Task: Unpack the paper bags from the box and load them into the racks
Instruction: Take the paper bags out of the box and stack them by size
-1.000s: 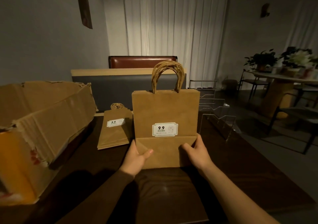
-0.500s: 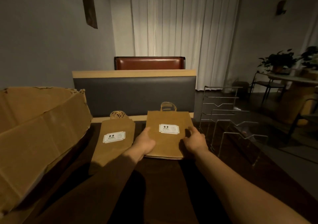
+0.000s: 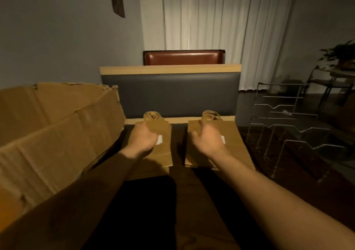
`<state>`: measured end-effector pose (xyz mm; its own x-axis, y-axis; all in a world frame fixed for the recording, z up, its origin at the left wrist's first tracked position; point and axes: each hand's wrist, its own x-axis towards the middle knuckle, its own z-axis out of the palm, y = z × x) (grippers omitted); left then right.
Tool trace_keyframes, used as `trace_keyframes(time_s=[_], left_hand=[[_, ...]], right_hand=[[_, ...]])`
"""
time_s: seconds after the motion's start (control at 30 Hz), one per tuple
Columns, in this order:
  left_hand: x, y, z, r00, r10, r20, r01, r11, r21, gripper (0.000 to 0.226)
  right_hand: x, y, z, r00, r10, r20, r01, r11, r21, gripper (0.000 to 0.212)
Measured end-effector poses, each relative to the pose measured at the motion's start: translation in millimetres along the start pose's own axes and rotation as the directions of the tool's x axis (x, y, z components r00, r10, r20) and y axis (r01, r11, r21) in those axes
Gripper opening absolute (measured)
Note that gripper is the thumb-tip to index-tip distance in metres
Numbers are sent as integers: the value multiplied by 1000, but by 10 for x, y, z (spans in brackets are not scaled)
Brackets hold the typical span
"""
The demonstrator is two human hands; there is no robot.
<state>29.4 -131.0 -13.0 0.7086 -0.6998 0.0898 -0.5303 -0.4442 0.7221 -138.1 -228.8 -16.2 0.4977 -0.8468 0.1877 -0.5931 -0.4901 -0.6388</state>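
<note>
So both stacks of paper bags are lying flat on the dark surface [image 3: 146, 221] right now, side by side with a gap between them. The left hand [image 3: 145, 139] sits on the left stack [image 3: 163, 153], fingers curled over its top edge near the twine handles, so it looks like a grip. The right hand [image 3: 208, 139] is laid on the right stack [image 3: 238, 150] with fingers reaching toward the handles; I can't tell if it's actually closed on anything or just pressing down. The cardboard box [image 3: 53, 134] is off to the left, and the wire racks [image 3: 288, 127] stand to the right with nothing in them yet.

My take on doing this bit well: grab each stack near the handle end, pinch the whole bundle so bags don't fan out, then stand it up and slide it between the rack wires bottom edge first. The right stack is nearest the racks, so I'd load that one first.

Compared with half a second back, both hands were on the right stack; now the left one has moved over to the left stack.
</note>
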Motion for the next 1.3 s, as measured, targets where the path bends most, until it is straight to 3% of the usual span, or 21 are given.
trace_keyframes(time_s=[0.07, 0.17, 0.33, 0.4, 0.5, 0.6, 0.7, 0.77, 0.8, 0.9, 1.03, 1.1, 1.23, 1.3], left_hand=[[26, -263, -190, 986, -168, -8, 168, 986, -14, 50], [78, -502, -272, 916, -378, 135, 400, 890, -219, 45], [307, -669, -215, 853, -392, 345, 520, 694, -498, 27], [363, -729, -198, 820, -399, 410, 569, 644, -512, 20], [337, -744, -154, 798, -359, 484, 586, 645, -490, 21], [250, -751, -116, 831, -291, 475, 532, 666, -523, 37], [10, -713, -118, 899, -192, 392, 407, 695, -592, 72], [-359, -582, -171, 947, -137, 290, 302, 681, -667, 55], [-553, -532, -183, 965, -99, 244, 246, 672, -698, 45], [-1092, -400, -160, 991, 89, 102, 17, 666, -746, 40], [-1455, -375, -79, 976, 218, 5, -139, 639, -757, 58], [-1614, -433, 28, 974, 226, 14, -159, 725, -670, 89], [-1918, -674, 392, 986, 160, 40, -99, 766, -636, 77], [-1956, -735, 496, 993, 105, 52, -46, 756, -653, 95]], right_hand=[[-44, -364, 235, 982, 59, 179, -99, 969, 225, 56], [23, -578, 657, 927, 133, 350, -251, 914, 320, 48], [174, -505, 1129, 914, 227, 335, -329, 900, 287, 32], [142, -465, 1196, 929, 230, 290, -321, 892, 319, 31], [38, -396, 1209, 926, 252, 280, -361, 810, 463, 38], [-99, -323, 1155, 922, 244, 300, -379, 720, 581, 39], [-310, -266, 954, 913, 223, 343, -404, 615, 677, 46], [-444, -214, 776, 888, 209, 410, -455, 529, 716, 77], [-528, -203, 665, 882, 181, 435, -463, 506, 728, 77], [-853, -189, 347, 925, 55, 376, -339, 566, 752, 60], [-1331, -139, 37, 988, -75, 134, -47, 687, 725, 72], [-1591, -3, 3, 992, -108, 59, 34, 698, 715, 73], [-2008, 334, 239, 996, -67, 66, -6, 658, 753, 65], [-2073, 402, 308, 995, -51, 89, -37, 633, 773, 65]])
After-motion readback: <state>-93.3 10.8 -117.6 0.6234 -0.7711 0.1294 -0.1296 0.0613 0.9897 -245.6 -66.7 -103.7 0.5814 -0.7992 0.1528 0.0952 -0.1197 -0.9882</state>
